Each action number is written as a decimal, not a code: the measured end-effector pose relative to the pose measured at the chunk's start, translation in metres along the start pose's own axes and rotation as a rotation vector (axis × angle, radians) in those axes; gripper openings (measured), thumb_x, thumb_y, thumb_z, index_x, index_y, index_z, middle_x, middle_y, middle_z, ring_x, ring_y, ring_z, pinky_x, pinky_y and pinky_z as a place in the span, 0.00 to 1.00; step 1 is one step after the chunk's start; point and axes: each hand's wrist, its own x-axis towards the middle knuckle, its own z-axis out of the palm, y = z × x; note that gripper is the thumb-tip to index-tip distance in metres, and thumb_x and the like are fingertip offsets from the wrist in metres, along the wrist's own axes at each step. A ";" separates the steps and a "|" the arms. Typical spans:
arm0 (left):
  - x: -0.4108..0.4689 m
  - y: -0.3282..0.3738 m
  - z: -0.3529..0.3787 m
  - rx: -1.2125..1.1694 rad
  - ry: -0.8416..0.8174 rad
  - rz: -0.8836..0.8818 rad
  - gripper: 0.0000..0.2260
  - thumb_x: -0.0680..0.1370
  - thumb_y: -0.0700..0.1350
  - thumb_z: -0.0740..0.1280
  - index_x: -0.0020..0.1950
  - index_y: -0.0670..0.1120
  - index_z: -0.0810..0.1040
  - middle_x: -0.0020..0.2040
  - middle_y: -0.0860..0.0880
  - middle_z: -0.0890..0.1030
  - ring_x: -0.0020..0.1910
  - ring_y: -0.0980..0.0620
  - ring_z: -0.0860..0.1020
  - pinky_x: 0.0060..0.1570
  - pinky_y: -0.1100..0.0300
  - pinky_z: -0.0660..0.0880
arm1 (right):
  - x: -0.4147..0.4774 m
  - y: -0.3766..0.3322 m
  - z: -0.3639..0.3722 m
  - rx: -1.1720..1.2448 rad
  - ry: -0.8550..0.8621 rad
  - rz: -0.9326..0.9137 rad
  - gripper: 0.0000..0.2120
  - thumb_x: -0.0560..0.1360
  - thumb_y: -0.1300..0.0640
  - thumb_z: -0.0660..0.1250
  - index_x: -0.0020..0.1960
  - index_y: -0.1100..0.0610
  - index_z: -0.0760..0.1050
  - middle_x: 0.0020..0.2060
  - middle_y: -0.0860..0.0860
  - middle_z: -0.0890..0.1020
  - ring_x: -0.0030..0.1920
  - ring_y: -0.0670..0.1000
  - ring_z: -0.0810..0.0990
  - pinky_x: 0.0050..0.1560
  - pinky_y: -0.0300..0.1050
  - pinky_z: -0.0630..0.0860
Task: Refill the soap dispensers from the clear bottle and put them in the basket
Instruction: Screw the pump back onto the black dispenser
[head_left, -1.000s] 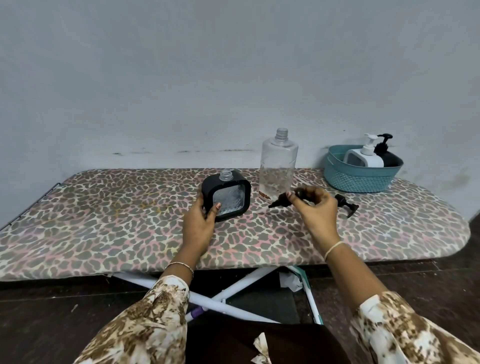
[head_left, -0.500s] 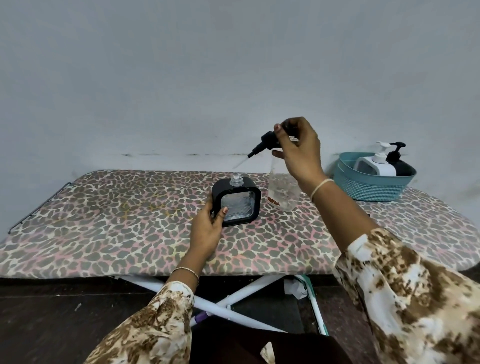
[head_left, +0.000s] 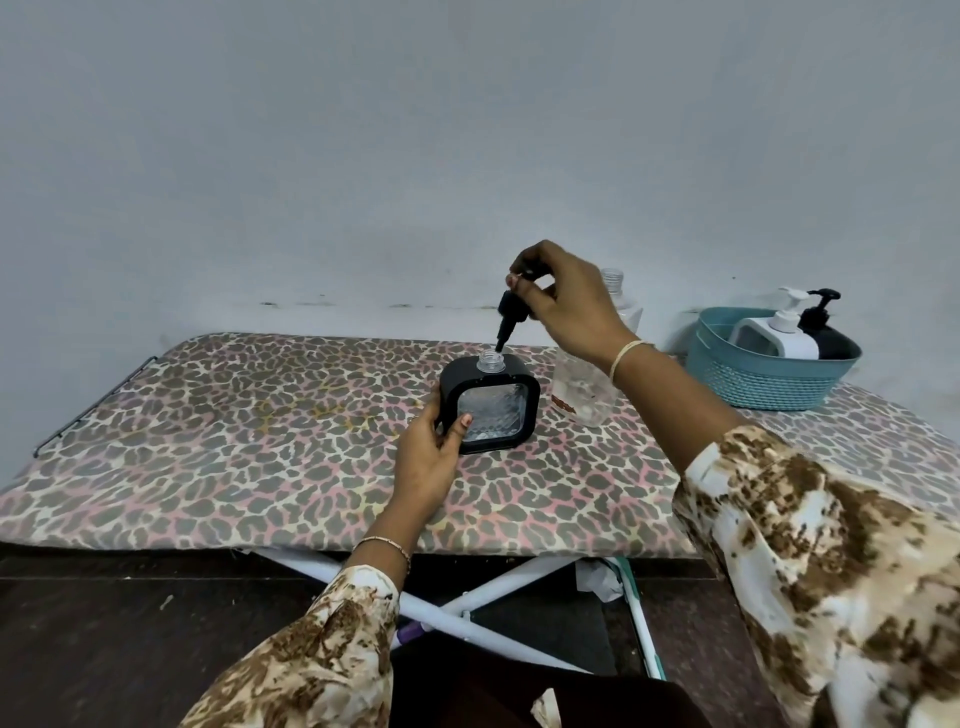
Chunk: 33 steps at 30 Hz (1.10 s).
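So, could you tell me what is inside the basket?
A white dispenser and a black dispenser stand in the basket, pumps above the rim. The wall hides their bases and the floor.

Left half of ironing board (head_left: 234, 441) bare: open lane from left and front. Centre tight: black dispenser (head_left: 498, 415), pump (head_left: 509, 317) over its neck, clear bottle (head_left: 579, 395) just right, right forearm (head_left: 675, 395) crossing above. Far right corner taken by basket (head_left: 753, 384).

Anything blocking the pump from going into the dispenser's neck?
Nothing visible. The right hand holds the pump tilted just above the open neck of the dispenser; the left hand grips its side, clear of the opening.
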 end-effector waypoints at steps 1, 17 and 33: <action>0.000 0.000 0.000 -0.004 0.001 0.002 0.28 0.79 0.47 0.66 0.77 0.49 0.59 0.70 0.49 0.72 0.68 0.51 0.71 0.68 0.56 0.68 | -0.001 0.002 0.005 -0.015 -0.033 -0.007 0.08 0.76 0.53 0.67 0.53 0.56 0.75 0.47 0.49 0.80 0.44 0.53 0.81 0.48 0.57 0.78; 0.000 0.001 -0.001 -0.019 0.008 0.012 0.28 0.78 0.47 0.67 0.76 0.48 0.61 0.67 0.49 0.74 0.63 0.55 0.72 0.64 0.56 0.72 | -0.040 0.028 0.047 0.484 -0.103 0.392 0.27 0.71 0.58 0.75 0.66 0.56 0.69 0.48 0.54 0.84 0.49 0.48 0.83 0.48 0.38 0.78; -0.006 0.009 -0.003 0.045 0.014 0.054 0.27 0.79 0.48 0.65 0.76 0.47 0.61 0.66 0.51 0.73 0.59 0.60 0.68 0.56 0.64 0.67 | -0.059 0.020 0.068 0.485 0.097 0.420 0.09 0.75 0.59 0.66 0.49 0.46 0.80 0.46 0.44 0.84 0.50 0.44 0.82 0.59 0.46 0.77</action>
